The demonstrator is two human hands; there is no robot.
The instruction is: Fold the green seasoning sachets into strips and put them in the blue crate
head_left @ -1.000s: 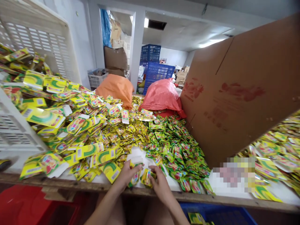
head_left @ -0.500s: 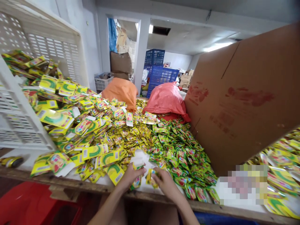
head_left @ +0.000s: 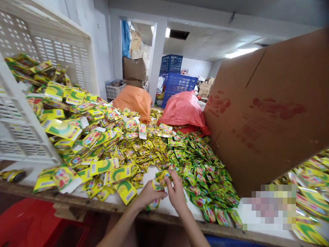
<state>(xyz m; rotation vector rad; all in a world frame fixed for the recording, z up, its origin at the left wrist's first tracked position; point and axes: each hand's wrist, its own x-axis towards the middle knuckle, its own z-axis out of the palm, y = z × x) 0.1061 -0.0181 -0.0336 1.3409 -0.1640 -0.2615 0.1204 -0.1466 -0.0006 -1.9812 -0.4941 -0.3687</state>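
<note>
My left hand [head_left: 147, 196] grips a folded yellow carton [head_left: 154, 204] at the near edge of the white table [head_left: 169, 204]. My right hand [head_left: 177, 192] pinches a small yellow-green sachet [head_left: 162, 177] and holds it against the top of that carton. Both hands meet just in front of a wide heap of loose sachets [head_left: 190, 164]. A pile of flat yellow cartons [head_left: 77, 130] slopes down from the left.
A white plastic crate [head_left: 31, 68] stands on its side at the left, cartons spilling from it. A large cardboard flap [head_left: 269, 109] leans at the right. Orange [head_left: 133, 99] and red sacks [head_left: 182, 108] lie at the table's far end, blue crates [head_left: 174, 80] behind them.
The white-topped open carton in my left hand has been closed up. My right hand rose from table level and now presses a sachet at the carton's top.
</note>
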